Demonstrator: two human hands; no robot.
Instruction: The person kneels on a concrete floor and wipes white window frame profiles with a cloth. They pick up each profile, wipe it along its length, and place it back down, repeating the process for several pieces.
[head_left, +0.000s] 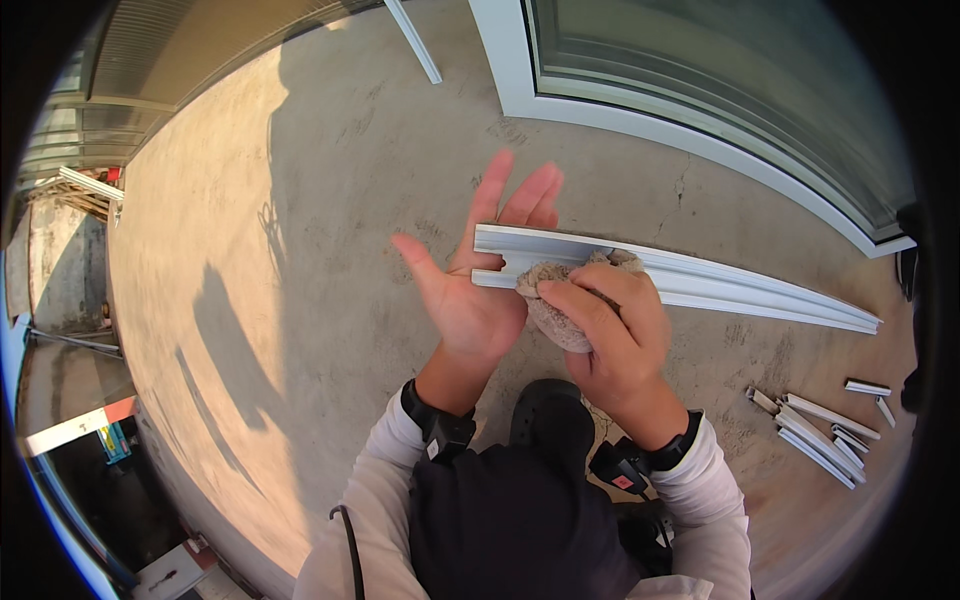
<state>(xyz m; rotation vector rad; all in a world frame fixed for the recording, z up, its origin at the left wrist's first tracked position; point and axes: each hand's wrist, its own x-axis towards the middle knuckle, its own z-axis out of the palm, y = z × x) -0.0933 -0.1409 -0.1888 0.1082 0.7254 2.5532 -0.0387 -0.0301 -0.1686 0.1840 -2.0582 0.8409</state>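
Observation:
A long white channelled profile (720, 281) stretches from the middle of the view to the right, its near end notched. Behind that notched end lies my left hand (480, 300), palm up with the fingers spread; the end rests on or against the palm. My right hand (619, 330) grips a crumpled beige-grey cloth (559, 322) and presses it to the profile's channel close to the notch. Part of the cloth is hidden under my right fingers.
A large white-framed glass panel (667, 146) stands at the upper right. Several short profile offcuts (817, 435) lie on the concrete floor at the lower right. Another white strip (415, 41) is at the top. Metal shutters and a dark bin-like space border the left.

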